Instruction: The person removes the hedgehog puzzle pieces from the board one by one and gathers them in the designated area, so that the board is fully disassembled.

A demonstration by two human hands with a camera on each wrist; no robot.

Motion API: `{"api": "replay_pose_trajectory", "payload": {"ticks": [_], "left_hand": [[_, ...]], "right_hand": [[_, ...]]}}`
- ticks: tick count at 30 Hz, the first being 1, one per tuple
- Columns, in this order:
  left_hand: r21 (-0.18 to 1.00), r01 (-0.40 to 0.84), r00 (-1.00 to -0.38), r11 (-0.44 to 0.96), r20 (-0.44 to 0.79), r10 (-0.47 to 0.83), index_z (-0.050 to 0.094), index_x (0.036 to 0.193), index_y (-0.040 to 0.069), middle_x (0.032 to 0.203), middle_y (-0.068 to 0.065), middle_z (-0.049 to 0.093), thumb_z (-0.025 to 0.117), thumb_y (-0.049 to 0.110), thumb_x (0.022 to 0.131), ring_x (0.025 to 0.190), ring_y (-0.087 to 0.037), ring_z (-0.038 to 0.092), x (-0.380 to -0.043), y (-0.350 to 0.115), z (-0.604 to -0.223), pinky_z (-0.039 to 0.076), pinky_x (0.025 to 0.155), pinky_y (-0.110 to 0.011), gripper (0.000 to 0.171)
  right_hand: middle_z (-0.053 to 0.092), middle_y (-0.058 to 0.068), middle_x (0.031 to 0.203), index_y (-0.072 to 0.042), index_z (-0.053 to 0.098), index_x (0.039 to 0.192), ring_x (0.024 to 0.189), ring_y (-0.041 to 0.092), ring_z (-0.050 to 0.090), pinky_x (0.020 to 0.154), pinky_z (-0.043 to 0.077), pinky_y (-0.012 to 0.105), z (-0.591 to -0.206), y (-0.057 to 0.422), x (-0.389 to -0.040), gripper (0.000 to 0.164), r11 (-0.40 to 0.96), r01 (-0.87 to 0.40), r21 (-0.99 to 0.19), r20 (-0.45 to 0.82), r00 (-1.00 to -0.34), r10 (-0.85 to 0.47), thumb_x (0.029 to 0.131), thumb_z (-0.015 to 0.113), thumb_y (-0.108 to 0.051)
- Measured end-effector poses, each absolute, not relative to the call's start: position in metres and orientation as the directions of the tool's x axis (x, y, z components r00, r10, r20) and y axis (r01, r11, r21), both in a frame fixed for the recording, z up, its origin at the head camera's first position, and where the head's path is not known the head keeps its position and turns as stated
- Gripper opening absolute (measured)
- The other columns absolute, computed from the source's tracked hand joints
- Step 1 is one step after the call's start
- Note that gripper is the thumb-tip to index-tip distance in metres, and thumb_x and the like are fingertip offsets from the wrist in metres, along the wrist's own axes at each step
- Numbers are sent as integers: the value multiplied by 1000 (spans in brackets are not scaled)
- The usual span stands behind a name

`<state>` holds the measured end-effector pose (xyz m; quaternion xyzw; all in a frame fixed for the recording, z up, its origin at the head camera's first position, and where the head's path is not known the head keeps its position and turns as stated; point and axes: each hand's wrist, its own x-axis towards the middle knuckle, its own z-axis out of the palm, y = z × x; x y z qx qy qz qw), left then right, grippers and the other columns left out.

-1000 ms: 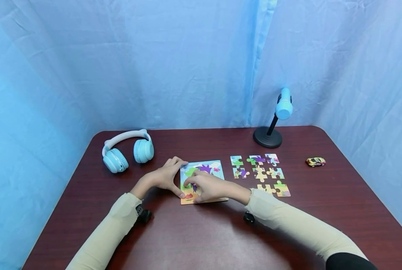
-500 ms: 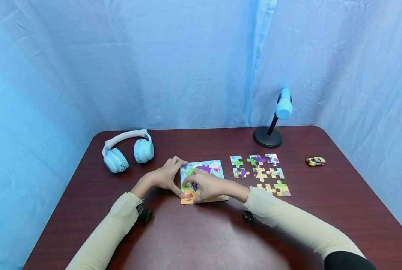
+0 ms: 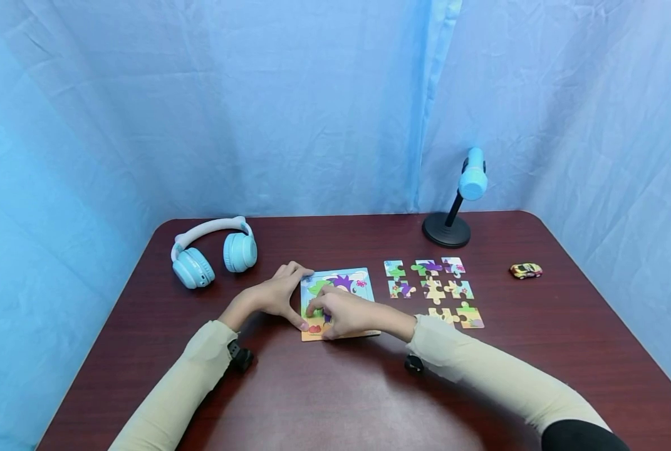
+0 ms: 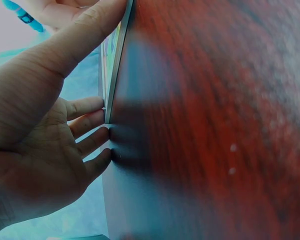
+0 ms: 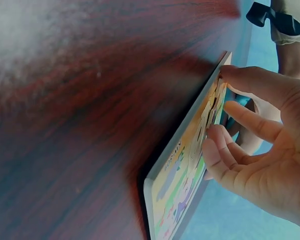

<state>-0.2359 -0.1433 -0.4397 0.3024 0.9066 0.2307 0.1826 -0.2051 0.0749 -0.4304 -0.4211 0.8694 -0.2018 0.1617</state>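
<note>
A square cartoon puzzle board (image 3: 351, 274) lies flat on the table. My left hand (image 3: 281, 294) spans its left side, fingers at the far corner and thumb at the near one; in the left wrist view the thumb lies along the board's edge (image 4: 119, 65). Over the board's lower left, my right hand (image 3: 349, 310) bends its fingers, thumb and index finger either side of a yellowish puzzle piece (image 5: 221, 95) against the board. This piece is mostly hidden by the hand. Several loose jigsaw pieces (image 3: 433, 291) lie in rows to the right of the board.
Light blue headphones (image 3: 240, 252) lie at the back left. A blue microphone (image 3: 473, 178) on a black stand (image 3: 447, 230) stands at the back right. A small toy car (image 3: 525, 270) sits farther right. Blue curtains (image 3: 312, 113) hang behind the dark table (image 3: 335, 401).
The right hand's fingers shift very slightly over the board's lower left. The left hand, the board and the loose pieces stay in place.
</note>
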Motion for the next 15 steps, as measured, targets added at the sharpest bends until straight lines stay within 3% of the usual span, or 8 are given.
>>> {"api": "replay_pose_trajectory", "payload": {"ticks": [15], "left_hand": [[517, 469, -758, 716, -181, 627, 31, 156, 2, 142, -14, 39, 92, 48, 72, 129, -30, 35, -235, -143, -441, 40, 110, -50, 113]], "right_hand": [[59, 4, 118, -13, 73, 119, 98, 14, 50, 81, 46, 27, -430, 94, -200, 46, 566, -715, -410, -133, -567, -813, 75, 81, -6]]}}
